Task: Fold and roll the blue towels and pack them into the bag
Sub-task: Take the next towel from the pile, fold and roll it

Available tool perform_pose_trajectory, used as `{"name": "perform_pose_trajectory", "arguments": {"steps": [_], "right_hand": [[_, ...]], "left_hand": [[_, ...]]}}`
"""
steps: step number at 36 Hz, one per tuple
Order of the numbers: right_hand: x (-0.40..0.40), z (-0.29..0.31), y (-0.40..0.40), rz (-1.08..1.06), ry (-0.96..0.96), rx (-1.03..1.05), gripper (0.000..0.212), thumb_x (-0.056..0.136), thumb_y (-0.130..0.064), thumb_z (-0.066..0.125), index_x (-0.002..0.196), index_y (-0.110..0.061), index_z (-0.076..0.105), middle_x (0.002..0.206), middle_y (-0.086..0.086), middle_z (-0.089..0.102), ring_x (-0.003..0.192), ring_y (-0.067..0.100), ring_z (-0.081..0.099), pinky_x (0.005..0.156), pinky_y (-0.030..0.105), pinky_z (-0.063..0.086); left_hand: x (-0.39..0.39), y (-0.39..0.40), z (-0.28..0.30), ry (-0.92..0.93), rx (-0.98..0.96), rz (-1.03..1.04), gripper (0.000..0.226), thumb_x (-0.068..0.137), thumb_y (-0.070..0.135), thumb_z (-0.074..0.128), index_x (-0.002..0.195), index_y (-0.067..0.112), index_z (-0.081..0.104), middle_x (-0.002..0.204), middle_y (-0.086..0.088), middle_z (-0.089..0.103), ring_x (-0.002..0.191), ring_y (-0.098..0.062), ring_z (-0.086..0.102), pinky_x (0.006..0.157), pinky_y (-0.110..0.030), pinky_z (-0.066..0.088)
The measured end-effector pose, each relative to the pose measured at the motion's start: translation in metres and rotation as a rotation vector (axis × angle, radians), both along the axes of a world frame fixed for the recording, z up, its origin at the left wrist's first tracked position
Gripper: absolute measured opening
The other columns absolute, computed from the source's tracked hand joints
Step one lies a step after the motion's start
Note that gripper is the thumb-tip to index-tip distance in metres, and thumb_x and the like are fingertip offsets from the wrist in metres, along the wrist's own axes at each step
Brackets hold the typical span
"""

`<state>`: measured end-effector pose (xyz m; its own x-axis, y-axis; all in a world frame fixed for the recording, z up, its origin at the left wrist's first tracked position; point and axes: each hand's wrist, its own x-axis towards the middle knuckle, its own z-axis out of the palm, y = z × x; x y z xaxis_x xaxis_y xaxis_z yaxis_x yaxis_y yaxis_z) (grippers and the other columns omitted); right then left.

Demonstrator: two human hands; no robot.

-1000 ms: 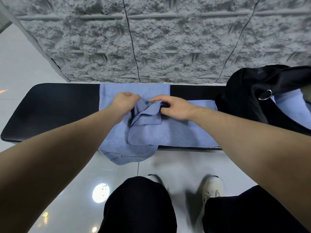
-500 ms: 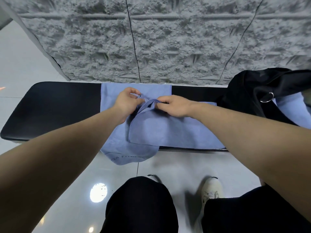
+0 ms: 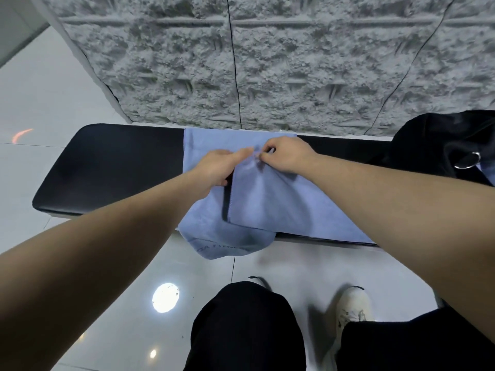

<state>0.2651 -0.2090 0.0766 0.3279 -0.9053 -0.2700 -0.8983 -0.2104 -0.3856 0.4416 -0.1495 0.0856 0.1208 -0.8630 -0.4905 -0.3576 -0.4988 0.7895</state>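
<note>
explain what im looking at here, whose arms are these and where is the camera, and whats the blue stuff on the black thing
No machine here: these are a person's own two bare arms, filmed by one wide-angle camera worn on the head, looking forward and down. Hence the black trousers and white shoe at the bottom.

The long black padded bench stands against a rough grey wall. On it lies a light blue cloth towel, partly folded, one end hanging over the front edge. The left hand and right hand meet at the towel's far fold; the right pinches the cloth, and the left seems to as well. The black fabric bag sits at the right end.
</note>
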Motion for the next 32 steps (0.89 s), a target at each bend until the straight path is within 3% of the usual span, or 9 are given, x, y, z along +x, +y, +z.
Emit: {"name": "perform_pose_trajectory", "arguments": {"steps": [4,9,13,15,18,22,24,28,32], "right_hand": [[-0.005,0.0,0.005,-0.061,-0.032,0.007,0.026,0.088,-0.064,0.049,0.087,-0.041,0.062,0.1,-0.018,0.065,0.103,0.013,0.054,0.095,0.037,0.043],[-0.034,0.0,0.01,-0.072,-0.134,0.044,0.037,0.081,-0.07,0.054,0.092,-0.036,0.064,0.091,-0.019,0.063,0.099,0.012,0.06,0.091,0.033,0.048],[-0.065,0.0,0.016,-0.07,-0.143,0.032,0.066,0.056,-0.091,0.045,0.096,-0.04,0.059,0.086,-0.02,0.061,0.094,0.012,0.06,0.095,0.042,0.049],[-0.077,0.0,0.019,-0.066,-0.092,0.026,0.069,0.056,-0.093,0.045,0.1,-0.041,0.057,0.09,-0.02,0.059,0.095,0.013,0.058,0.095,0.044,0.047],[-0.088,0.005,0.026,-0.035,0.054,0.05,0.063,0.068,-0.087,0.051,0.108,-0.038,0.054,0.098,-0.015,0.057,0.099,0.016,0.051,0.095,0.041,0.043],[-0.096,0.013,0.029,-0.041,0.115,0.112,0.046,0.078,-0.07,0.061,0.1,-0.03,0.051,0.09,-0.01,0.06,0.085,0.015,0.057,0.071,0.034,0.044],[-0.102,0.014,0.03,-0.061,0.12,0.138,0.034,0.081,-0.058,0.063,0.091,-0.028,0.052,0.09,-0.008,0.061,0.08,0.013,0.057,0.064,0.032,0.042],[-0.112,0.015,0.034,-0.136,0.054,0.183,0.017,0.083,-0.042,0.062,0.083,-0.025,0.06,0.086,-0.007,0.061,0.08,0.015,0.058,0.064,0.029,0.044],[-0.117,0.016,0.039,-0.13,0.038,0.214,0.015,0.089,-0.033,0.057,0.085,-0.019,0.061,0.088,-0.002,0.062,0.086,0.019,0.057,0.069,0.028,0.043]], "left_hand": [[0.002,-0.005,-0.004,-0.092,0.015,-0.122,0.021,0.083,0.031,0.072,0.092,0.019,0.057,0.086,-0.005,0.049,0.08,-0.017,0.049,0.07,-0.03,0.047],[-0.001,-0.006,0.004,-0.037,0.044,-0.161,0.024,0.088,0.024,0.068,0.106,0.009,0.067,0.093,-0.005,0.061,0.085,-0.019,0.058,0.083,-0.038,0.053],[-0.002,-0.003,0.009,0.005,0.114,-0.262,0.021,0.089,0.023,0.069,0.109,0.02,0.066,0.116,-0.007,0.07,0.1,-0.022,0.066,0.093,-0.04,0.05],[-0.001,0.0,0.006,0.005,0.11,-0.258,0.021,0.089,0.02,0.069,0.109,0.024,0.065,0.12,-0.011,0.067,0.1,-0.022,0.064,0.088,-0.039,0.048],[0.0,0.001,0.0,0.007,0.066,-0.19,0.038,0.088,0.019,0.069,0.124,0.027,0.057,0.119,-0.004,0.066,0.109,-0.031,0.064,0.084,-0.042,0.051],[-0.004,0.001,-0.004,0.036,-0.085,-0.085,0.023,0.094,0.014,0.061,0.108,0.029,0.051,0.103,-0.006,0.061,0.088,-0.026,0.06,0.071,-0.038,0.046],[-0.008,0.0,0.0,-0.045,-0.197,-0.063,0.027,0.094,0.014,0.061,0.114,0.029,0.049,0.089,0.002,0.055,0.078,-0.017,0.056,0.065,-0.027,0.046],[-0.011,-0.014,0.005,-0.1,-0.322,0.017,0.037,0.091,0.014,0.066,0.124,0.025,0.053,0.085,0.008,0.05,0.073,-0.01,0.053,0.062,-0.02,0.043],[-0.018,-0.035,0.01,-0.187,-0.413,-0.039,0.044,0.084,0.012,0.073,0.124,0.02,0.055,0.081,0.007,0.052,0.067,-0.006,0.051,0.059,-0.013,0.041]]}}
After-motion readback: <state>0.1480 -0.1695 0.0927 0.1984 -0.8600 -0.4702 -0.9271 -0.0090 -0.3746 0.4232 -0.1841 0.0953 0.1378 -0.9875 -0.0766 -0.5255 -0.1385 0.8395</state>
